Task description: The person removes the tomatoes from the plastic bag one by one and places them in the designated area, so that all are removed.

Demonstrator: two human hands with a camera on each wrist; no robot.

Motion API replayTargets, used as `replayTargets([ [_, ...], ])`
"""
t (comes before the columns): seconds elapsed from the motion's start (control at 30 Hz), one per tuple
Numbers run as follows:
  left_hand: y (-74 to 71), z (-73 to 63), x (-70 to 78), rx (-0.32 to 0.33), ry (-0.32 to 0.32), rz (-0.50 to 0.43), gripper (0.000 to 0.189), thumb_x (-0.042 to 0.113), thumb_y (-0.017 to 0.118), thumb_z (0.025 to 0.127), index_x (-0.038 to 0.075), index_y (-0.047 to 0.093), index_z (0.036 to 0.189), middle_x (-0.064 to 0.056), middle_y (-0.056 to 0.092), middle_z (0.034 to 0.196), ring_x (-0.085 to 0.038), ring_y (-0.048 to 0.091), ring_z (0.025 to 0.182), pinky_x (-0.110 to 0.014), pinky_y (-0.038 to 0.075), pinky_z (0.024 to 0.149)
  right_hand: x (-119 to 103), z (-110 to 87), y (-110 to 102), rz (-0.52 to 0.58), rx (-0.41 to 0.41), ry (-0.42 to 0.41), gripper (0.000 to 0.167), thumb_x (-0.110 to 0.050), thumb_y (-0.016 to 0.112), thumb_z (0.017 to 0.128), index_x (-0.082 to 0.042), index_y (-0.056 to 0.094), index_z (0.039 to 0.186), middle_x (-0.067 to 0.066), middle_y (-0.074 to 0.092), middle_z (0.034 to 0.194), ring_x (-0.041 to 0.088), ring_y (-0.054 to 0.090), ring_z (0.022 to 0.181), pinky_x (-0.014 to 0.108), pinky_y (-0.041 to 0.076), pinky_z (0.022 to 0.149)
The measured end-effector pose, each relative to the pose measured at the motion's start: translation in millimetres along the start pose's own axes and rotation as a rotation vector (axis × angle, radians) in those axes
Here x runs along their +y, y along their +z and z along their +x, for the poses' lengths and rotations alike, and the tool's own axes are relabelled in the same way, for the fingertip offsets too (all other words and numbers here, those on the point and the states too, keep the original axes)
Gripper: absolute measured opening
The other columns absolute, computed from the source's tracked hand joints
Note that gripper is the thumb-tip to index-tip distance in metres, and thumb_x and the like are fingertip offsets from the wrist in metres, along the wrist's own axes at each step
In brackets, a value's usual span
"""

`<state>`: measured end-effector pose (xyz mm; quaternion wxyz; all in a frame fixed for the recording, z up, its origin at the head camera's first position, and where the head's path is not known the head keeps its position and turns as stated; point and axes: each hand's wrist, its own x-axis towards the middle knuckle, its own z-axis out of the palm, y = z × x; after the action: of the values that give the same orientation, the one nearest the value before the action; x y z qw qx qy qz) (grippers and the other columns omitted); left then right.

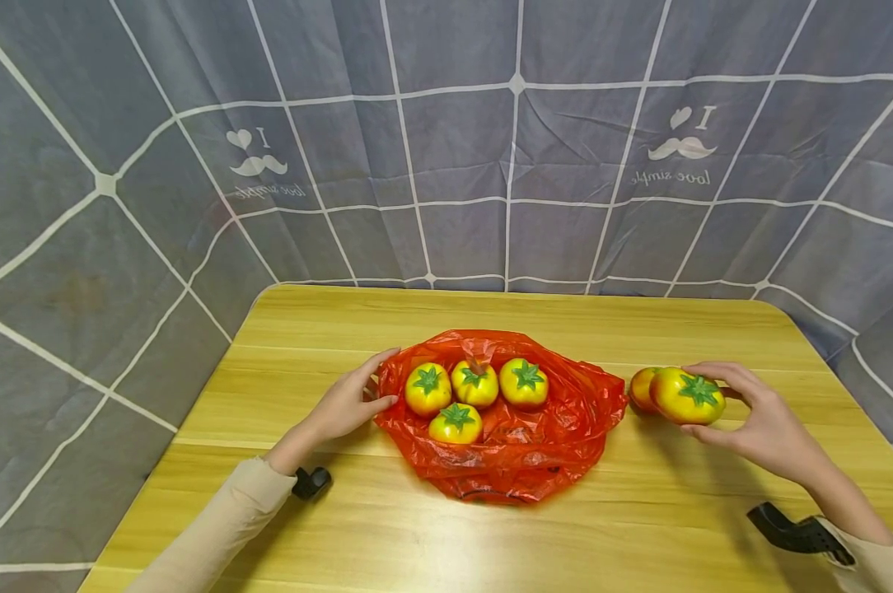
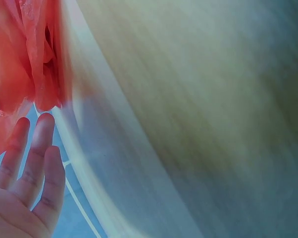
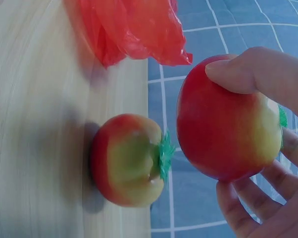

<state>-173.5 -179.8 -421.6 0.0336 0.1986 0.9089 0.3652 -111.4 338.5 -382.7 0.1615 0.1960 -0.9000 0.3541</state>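
A red plastic bag (image 1: 506, 486) lies spread open on the table, with several toy tomatoes (image 1: 524, 383) in its left part, yellow on top with green star-shaped leaves. At the bag's left rim is my left hand (image 1: 350, 403), its thumb right at the plastic; in the left wrist view its fingers (image 2: 35, 163) are extended beside the bag. My right hand (image 1: 765, 428) grips another toy tomato (image 3: 223, 124) between thumb and fingers, held above the table right of the bag. A second toy tomato (image 3: 129, 161) sits on the tabletop just beyond it, partly hidden in the head view.
The wooden table (image 1: 328, 329) has rounded far corners. A grey curtain (image 1: 461, 156) with white grid lines and printed lettering hangs behind it and along both sides. Black straps (image 1: 798, 531) sit at both wrists, below beige sleeves.
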Motion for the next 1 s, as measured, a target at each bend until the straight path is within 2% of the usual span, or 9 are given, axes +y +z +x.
replayTargets([
  [0.47,-0.2,-0.3,-0.3,-0.002,-0.001,-0.003,0.069,0.017,0.068,0.089,0.019,0.034,0.148,-0.011,0.060,0.126,-0.016,0.061,0.086,-0.030,0.052,0.077,15.5,-6.9,-10.5,-0.015,0.003,0.009,0.077,0.006,0.087,0.056,-0.014,0.061,0.126,-0.008,0.055,0.121,-0.016,0.040,0.111,-0.003,0.031,0.085],
  [0.73,-0.2,-0.1,-0.3,-0.001,-0.002,0.005,0.069,0.017,0.069,0.089,0.019,0.034,0.148,-0.011,0.059,0.128,-0.016,0.061,0.086,-0.031,0.052,0.077,25.3,-11.8,-14.1,-0.009,0.008,0.027,0.076,0.008,0.086,0.057,-0.011,0.061,0.126,-0.025,0.048,0.120,-0.017,0.040,0.110,-0.004,0.031,0.085],
  [1.0,0.3,1.3,-0.2,-0.008,-0.013,0.007,0.069,0.018,0.068,0.089,0.021,0.034,0.149,-0.011,0.059,0.127,-0.017,0.061,0.087,-0.031,0.052,0.077,30.4,-12.0,-18.7,-0.006,-0.005,0.032,0.076,0.007,0.086,0.058,-0.014,0.061,0.127,-0.019,0.050,0.120,-0.017,0.039,0.110,-0.005,0.031,0.085],
])
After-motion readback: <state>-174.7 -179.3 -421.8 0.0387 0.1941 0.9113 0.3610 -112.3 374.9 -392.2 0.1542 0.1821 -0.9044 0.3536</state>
